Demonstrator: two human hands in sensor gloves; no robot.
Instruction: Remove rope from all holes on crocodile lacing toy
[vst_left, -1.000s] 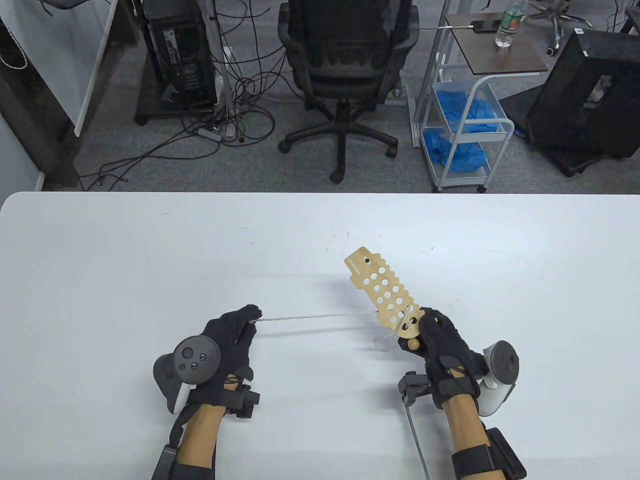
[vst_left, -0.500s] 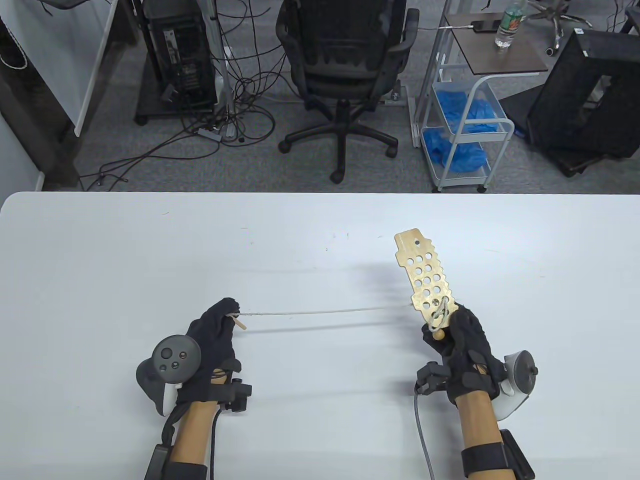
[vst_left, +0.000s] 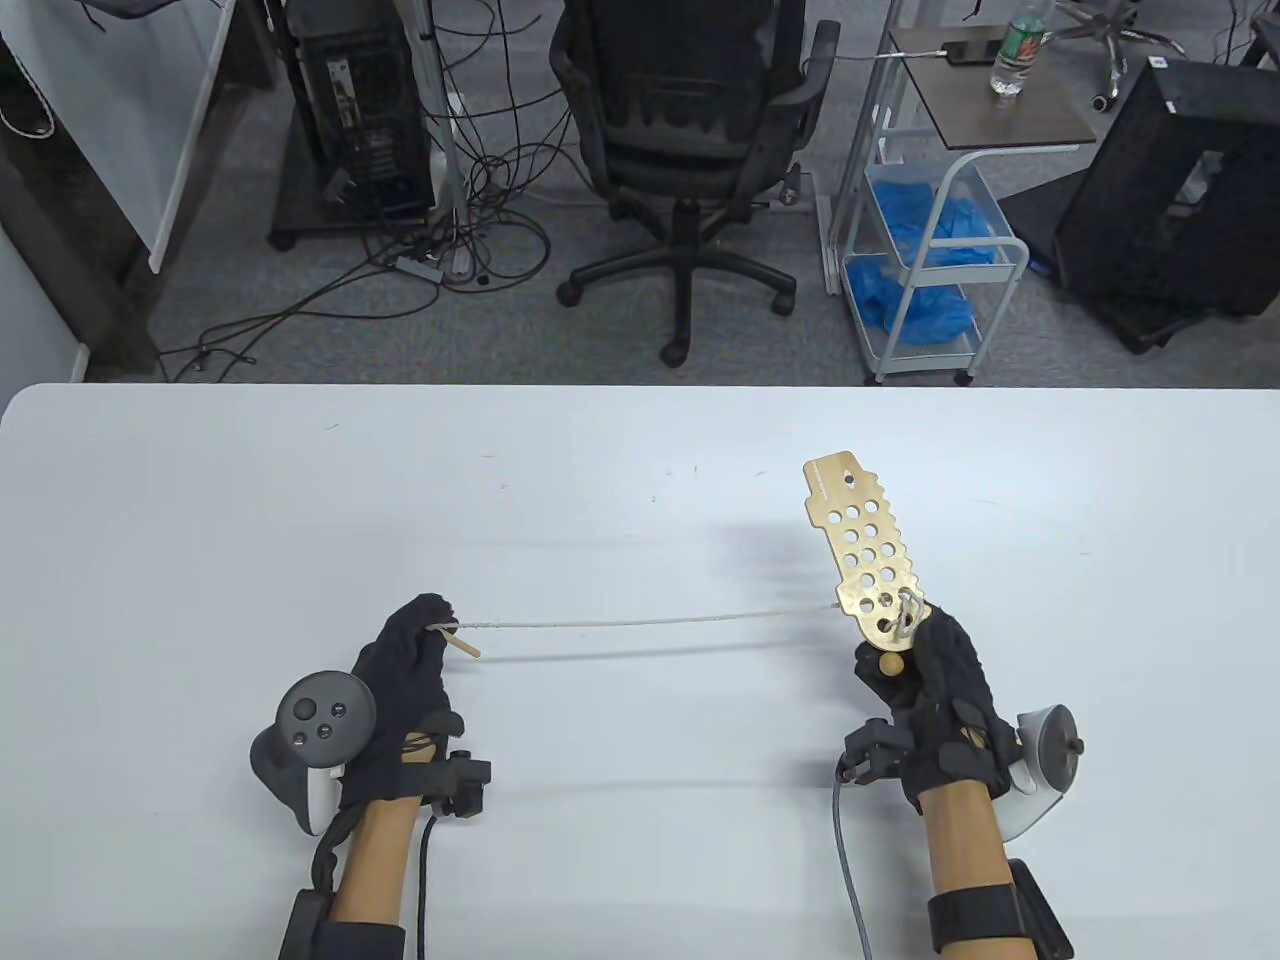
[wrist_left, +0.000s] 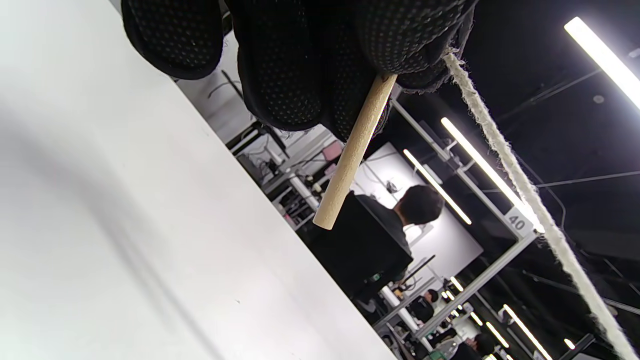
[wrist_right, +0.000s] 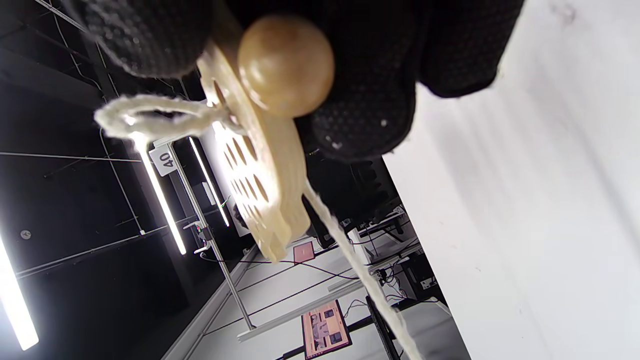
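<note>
Your left hand (vst_left: 405, 655) at 7 o'clock has drawn further left, pinching the rope (vst_left: 650, 622) at its wooden needle (vst_left: 463, 642), so the line runs taut and only loops by the bead (vst_left: 890, 662) remain laced, while your right hand (vst_left: 935, 690) at 5 o'clock grips the raised crocodile board (vst_left: 862, 548).

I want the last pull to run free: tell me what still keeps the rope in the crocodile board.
Only its own threading: the rope still makes a small loop through holes at the crocodile board end the right hand grips. The left hand pinches the rope by its wooden needle; nothing else crosses the taut span.
</note>
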